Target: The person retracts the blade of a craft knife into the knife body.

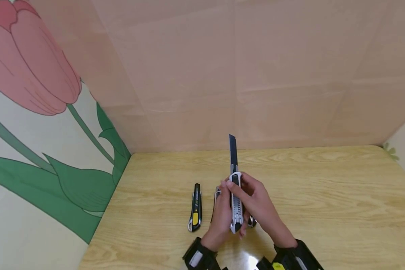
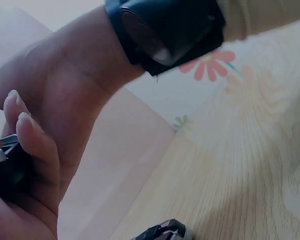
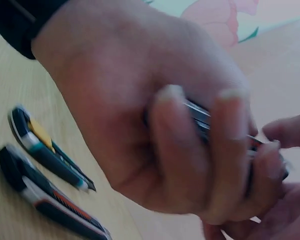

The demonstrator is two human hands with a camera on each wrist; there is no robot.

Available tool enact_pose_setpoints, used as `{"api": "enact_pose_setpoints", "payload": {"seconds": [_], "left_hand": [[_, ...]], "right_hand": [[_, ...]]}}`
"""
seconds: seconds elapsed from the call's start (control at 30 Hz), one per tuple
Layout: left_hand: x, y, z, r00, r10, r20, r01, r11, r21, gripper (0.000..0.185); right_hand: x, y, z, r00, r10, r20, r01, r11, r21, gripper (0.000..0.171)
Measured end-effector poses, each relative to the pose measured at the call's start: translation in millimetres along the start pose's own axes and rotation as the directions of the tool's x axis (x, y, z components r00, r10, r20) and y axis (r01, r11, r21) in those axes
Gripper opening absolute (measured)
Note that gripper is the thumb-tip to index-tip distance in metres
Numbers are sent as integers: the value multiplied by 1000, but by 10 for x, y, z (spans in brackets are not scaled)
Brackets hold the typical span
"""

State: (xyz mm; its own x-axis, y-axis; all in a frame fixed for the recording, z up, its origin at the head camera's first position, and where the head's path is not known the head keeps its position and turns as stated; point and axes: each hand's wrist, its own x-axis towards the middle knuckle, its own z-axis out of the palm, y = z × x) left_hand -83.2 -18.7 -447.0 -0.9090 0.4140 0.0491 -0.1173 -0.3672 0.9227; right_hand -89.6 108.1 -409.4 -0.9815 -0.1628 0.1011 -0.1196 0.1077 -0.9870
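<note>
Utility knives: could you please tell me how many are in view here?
3. The held knife, blade out, in the right hand; the yellow knife on the table, left; the red-striped knife beside it. A fourth may hide beneath.

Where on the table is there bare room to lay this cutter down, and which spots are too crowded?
Free: the wide stretch of table right of the right hand, out to the far right corner, and the strip by the back wall. Crowded: left of the left hand, where the yellow-and-black cutter lies, with another cutter beside it. The silver cutter has its blade out.
</note>
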Motion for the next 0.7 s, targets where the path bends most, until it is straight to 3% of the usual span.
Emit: {"api": "enact_pose_setpoints", "payload": {"seconds": [0.13, 0.23, 0.47, 0.7], "left_hand": [[7, 5, 30, 999, 32, -42, -32, 999, 9, 66], [13, 0, 50, 996, 69, -56, -68, 997, 21, 62], [-18, -21, 49, 994, 61, -92, -55, 996, 63, 63], [-53, -33, 31, 994, 47, -98, -38, 995, 95, 62]], "right_hand": [[-24, -23, 27, 994, 80, 67, -89, 986, 138, 43], [-35, -30, 48, 993, 100, 60, -109, 978, 177, 52], [-43, -26, 112, 985, 163, -50, -152, 972, 178, 57], [-24, -7, 143, 988, 149, -41, -141, 978, 157, 59]]}}
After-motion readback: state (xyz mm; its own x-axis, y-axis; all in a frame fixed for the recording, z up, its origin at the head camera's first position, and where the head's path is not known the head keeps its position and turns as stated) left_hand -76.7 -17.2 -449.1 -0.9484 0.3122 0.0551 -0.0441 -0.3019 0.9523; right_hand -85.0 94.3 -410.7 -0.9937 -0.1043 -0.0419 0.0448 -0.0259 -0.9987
